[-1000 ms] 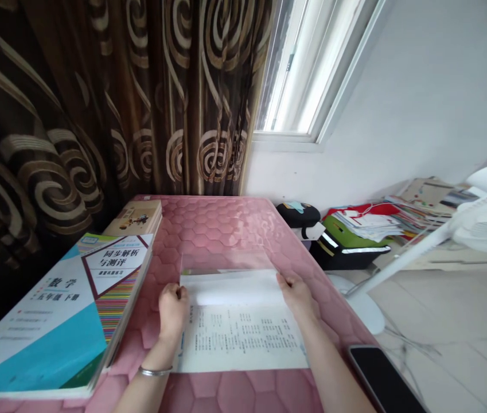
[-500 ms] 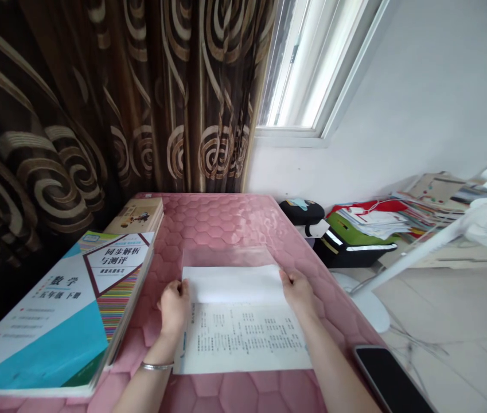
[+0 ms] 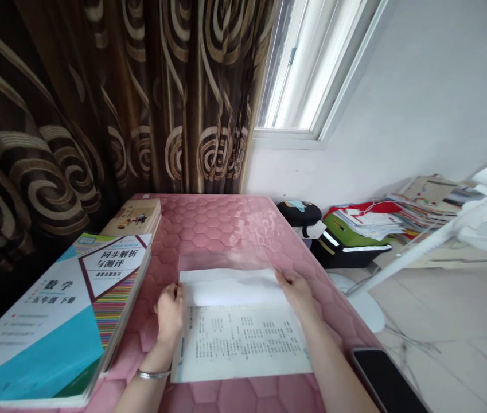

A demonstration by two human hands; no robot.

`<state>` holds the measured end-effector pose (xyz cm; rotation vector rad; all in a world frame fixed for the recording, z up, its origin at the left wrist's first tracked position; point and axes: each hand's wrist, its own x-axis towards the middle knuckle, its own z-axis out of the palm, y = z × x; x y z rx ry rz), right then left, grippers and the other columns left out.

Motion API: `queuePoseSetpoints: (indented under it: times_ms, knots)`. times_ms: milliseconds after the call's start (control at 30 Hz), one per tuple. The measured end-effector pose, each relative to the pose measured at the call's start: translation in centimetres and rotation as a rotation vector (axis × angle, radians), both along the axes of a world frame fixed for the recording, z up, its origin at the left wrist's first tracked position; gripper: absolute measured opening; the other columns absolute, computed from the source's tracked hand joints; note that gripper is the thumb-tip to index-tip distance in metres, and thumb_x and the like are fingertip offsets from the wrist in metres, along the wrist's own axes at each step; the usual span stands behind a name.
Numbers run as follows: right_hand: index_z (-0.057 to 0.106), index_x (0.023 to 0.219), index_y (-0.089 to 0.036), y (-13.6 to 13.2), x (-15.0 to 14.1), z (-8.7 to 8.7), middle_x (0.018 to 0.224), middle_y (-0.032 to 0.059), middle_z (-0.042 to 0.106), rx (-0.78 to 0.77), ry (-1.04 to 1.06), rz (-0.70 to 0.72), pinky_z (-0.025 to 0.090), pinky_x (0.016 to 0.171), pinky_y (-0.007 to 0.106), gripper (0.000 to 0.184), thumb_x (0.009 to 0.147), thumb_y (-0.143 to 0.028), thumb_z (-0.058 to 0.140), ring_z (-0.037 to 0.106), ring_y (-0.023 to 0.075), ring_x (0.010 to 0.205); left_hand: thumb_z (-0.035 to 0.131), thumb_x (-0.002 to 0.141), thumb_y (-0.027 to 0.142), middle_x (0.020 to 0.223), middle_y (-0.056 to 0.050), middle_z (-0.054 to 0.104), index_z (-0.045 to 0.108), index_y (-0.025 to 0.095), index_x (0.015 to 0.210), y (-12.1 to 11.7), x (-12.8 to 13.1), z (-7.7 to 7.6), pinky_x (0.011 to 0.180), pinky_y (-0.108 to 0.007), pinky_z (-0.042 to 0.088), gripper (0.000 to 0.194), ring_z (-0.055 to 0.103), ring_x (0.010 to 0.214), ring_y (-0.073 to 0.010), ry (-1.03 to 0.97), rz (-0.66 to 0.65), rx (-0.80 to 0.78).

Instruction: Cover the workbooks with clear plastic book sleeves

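An open book [image 3: 243,347] with printed text lies in front of me on the pink padded surface. Across its far part runs a blank white sheet [image 3: 230,287], perhaps the cover or a flap. Beyond that sheet, a clear plastic film [image 3: 221,261] sticks out, hard to see against the pink. My left hand [image 3: 171,314], with a silver bangle at the wrist, pinches the white sheet's left edge. At the right edge my right hand [image 3: 298,293] grips it, thumb on top. The fingers underneath are hidden.
A stack of workbooks [image 3: 54,321] stands at the left, with tan books [image 3: 135,217] behind it. A phone [image 3: 387,378] lies at the lower right. Past the bed's edge are a white fan [image 3: 410,252], a dark bin [image 3: 346,252] and piled papers. A patterned curtain [image 3: 140,103] hangs behind.
The white sheet's far edge looks more bowed, and its right corner sits slightly further left. Both hands keep their grip. The whole view has shifted a little.
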<state>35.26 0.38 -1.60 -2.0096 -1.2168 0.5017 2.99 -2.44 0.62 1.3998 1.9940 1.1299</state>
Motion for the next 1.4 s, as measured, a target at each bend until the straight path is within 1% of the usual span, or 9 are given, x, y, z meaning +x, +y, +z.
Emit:
queuePoseSetpoints:
  times_ms: [333,467,567,667,767,933,1133,1200,1400]
  knots:
    - [0.044,0.04,-0.026,0.8,-0.3,0.0,0.044,0.0032,0.052,-0.018,-0.142,0.077,0.033,0.056,0.032,0.042,0.077,-0.041,0.056,0.055,0.0207,0.055,0.044,0.083,0.027,0.057,-0.001,0.05,0.039,0.024,0.054,-0.3,-0.1,-0.9,0.061,-0.029,0.028,0.029,0.045,0.059,-0.017,0.034,-0.011,0.06]
    - [0.051,0.045,-0.024,0.4,0.2,0.1,0.048,0.0032,0.056,-0.018,-0.063,0.056,0.034,0.054,0.03,0.04,0.078,-0.046,0.053,0.056,0.0208,0.056,0.043,0.084,0.026,0.059,-0.002,0.051,0.038,0.024,0.056,-0.3,0.0,-1.3,0.06,-0.028,0.026,0.029,0.048,0.061,-0.0177,0.129,0.002,0.045]
    - [0.061,0.057,-0.022,-0.1,0.7,0.0,0.056,0.003,0.063,-0.019,0.052,0.045,0.038,0.054,0.029,0.033,0.079,-0.045,0.052,0.06,0.0215,0.061,0.043,0.086,0.026,0.062,-0.003,0.055,0.04,0.023,0.057,-0.2,0.1,-1.4,0.06,-0.028,0.026,0.029,0.051,0.064,-0.0184,0.169,0.006,0.016]
    - [0.065,0.067,-0.02,-0.4,0.8,-0.2,0.067,0.0042,0.07,-0.091,0.053,0.034,0.041,0.057,0.027,0.029,0.082,-0.042,0.052,0.064,0.0219,0.069,0.043,0.087,0.025,0.066,-0.004,0.058,0.041,0.023,0.059,0.0,0.2,-1.2,0.061,-0.028,0.027,0.028,0.054,0.068,-0.0187,0.19,0.012,-0.037]
    - [0.063,0.065,-0.021,-0.2,0.2,-0.1,0.068,0.0058,0.07,-0.178,-0.064,0.027,0.039,0.057,0.027,0.033,0.086,-0.042,0.049,0.065,0.0215,0.071,0.043,0.088,0.024,0.068,-0.005,0.06,0.042,0.022,0.06,0.0,0.2,-0.9,0.061,-0.027,0.028,0.028,0.056,0.071,-0.0192,0.199,0.011,-0.071]
    - [0.059,0.062,-0.022,-0.3,-0.7,0.2,0.069,0.0084,0.07,-0.172,-0.164,0.025,0.039,0.056,0.029,0.037,0.09,-0.042,0.045,0.065,0.0228,0.07,0.042,0.09,0.026,0.071,-0.004,0.063,0.045,0.021,0.06,-0.6,-0.2,-0.4,0.065,-0.028,0.033,0.03,0.059,0.072,-0.0189,0.156,-0.025,-0.066]
    - [0.069,0.077,-0.021,-1.2,-0.1,0.9,0.08,0.0077,0.074,-0.133,0.029,0.019,0.044,0.063,0.028,0.03,0.087,-0.039,0.047,0.068,0.0238,0.083,0.044,0.091,0.024,0.081,-0.006,0.069,0.053,0.02,0.065,-1.0,0.0,0.3,0.07,-0.029,0.036,0.027,0.062,0.084,-0.021,0.191,0.004,-0.168]
    - [0.069,0.075,-0.02,-1.4,0.0,1.2,0.076,0.0071,0.073,-0.156,0.056,0.025,0.044,0.062,0.028,0.031,0.085,-0.039,0.049,0.067,0.024,0.08,0.043,0.092,0.026,0.087,-0.008,0.071,0.055,0.019,0.069,-0.9,0.2,0.5,0.073,-0.031,0.038,0.027,0.063,0.091,-0.0227,0.212,0.014,-0.21]
    - [0.069,0.074,-0.021,-1.4,-0.6,1.6,0.075,0.0077,0.072,-0.257,-0.154,-0.006,0.042,0.062,0.028,0.036,0.09,-0.042,0.044,0.067,0.0241,0.08,0.043,0.094,0.029,0.095,-0.012,0.071,0.059,0.017,0.074,-0.5,1.0,1.0,0.084,-0.039,0.043,0.028,0.063,0.099,-0.0275,0.237,0.059,-0.29]
